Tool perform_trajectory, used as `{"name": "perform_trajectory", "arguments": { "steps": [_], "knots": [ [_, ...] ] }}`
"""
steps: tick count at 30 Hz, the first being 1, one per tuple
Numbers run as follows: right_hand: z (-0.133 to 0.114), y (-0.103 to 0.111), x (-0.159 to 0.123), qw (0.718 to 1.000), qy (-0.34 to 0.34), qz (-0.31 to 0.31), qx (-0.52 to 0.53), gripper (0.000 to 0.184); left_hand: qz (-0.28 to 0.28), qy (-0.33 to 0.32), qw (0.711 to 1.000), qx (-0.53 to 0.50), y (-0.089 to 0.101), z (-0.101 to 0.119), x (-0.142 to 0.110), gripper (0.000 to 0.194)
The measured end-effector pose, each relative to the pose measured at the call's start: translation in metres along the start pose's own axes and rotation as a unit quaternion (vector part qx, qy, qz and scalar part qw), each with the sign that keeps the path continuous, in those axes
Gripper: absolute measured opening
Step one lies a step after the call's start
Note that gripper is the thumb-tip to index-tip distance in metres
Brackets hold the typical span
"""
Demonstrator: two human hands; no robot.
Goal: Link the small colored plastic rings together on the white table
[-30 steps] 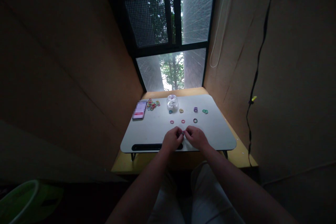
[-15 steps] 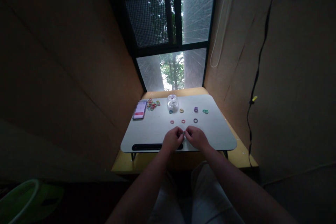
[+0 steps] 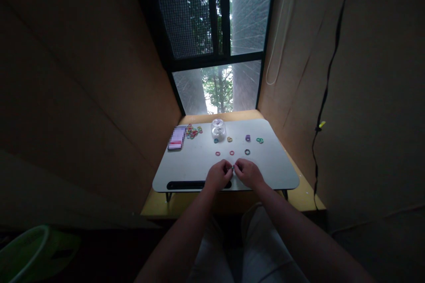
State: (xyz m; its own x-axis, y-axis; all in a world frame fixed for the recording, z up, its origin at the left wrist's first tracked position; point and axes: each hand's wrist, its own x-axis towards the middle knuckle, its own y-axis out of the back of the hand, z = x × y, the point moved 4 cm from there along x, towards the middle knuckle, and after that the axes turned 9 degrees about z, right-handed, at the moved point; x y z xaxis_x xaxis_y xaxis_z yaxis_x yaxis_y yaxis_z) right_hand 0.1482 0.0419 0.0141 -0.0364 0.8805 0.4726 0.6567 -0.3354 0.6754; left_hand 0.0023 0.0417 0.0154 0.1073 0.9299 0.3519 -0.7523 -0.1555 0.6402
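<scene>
My left hand (image 3: 219, 174) and my right hand (image 3: 246, 172) meet fingertip to fingertip over the front of the white lap table (image 3: 189, 166). Both are closed in a pinch; whatever small thing lies between them is too tiny to make out. Just beyond the fingers lie a pink ring (image 3: 218, 153), a red ring (image 3: 232, 153) and a dark grey ring (image 3: 247, 152). Farther back sit small groups of rings: blue (image 3: 216, 140), yellow (image 3: 229, 139), purple (image 3: 248, 138) and green (image 3: 259, 140).
A clear round jar (image 3: 218, 129) stands at the back middle. To its left are a heap of mixed coloured rings (image 3: 193, 131) and a phone (image 3: 177, 138). A black slot (image 3: 186, 185) runs along the front edge. A green basket (image 3: 40, 252) is at lower left.
Almost nothing differs. Both hands hold the same pinch in the same place, and the rings on the table lie as before.
</scene>
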Motion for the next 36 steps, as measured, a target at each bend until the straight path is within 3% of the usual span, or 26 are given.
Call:
{"name": "perform_trajectory", "arguments": {
  "steps": [36],
  "knots": [
    [-0.0012, 0.001, -0.0006, 1.0, 0.005, -0.004, -0.003, 0.02, 0.01, 0.011, 1.0, -0.016, 0.0, -0.0008, 0.0002, 0.012]
  ]
}}
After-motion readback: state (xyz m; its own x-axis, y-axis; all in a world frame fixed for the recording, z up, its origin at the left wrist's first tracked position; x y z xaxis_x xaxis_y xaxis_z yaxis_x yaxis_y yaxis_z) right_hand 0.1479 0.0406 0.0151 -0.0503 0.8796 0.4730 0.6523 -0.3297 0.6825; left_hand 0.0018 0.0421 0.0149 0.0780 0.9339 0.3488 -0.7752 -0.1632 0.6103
